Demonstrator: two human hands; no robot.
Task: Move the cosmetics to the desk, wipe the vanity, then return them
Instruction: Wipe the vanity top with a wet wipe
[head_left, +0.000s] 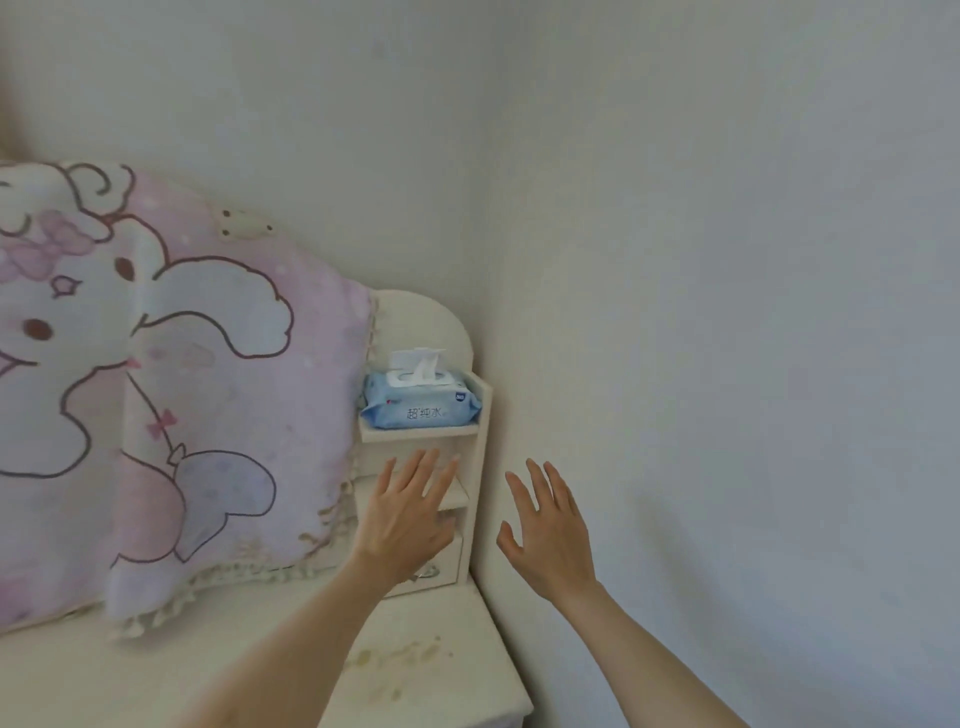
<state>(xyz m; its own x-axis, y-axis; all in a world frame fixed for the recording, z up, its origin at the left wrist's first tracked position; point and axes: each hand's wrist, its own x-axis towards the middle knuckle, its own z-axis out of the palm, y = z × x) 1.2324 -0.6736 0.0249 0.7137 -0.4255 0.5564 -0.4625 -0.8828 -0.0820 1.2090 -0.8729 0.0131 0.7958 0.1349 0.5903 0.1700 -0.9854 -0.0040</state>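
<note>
A blue pack of wet wipes (421, 402) lies on the top shelf of a small cream shelf unit (480, 441) at the back right corner of the cream vanity top (441, 639). One white wipe sticks up from its lid. My left hand (408, 517) reaches up in front of the unit's lower shelves, fingers straight and spread, holding nothing. My right hand (550, 530) is raised to the right of the unit, in front of the wall, fingers spread and empty. No cosmetics are in sight. Yellowish stains mark the vanity top near its right edge.
A pink cloth with a cartoon rabbit (171, 384) drapes over something tall on the left of the vanity, its fringe touching the top. Pale walls meet in a corner (485, 208) just behind the shelf unit. The vanity's right edge runs along the wall.
</note>
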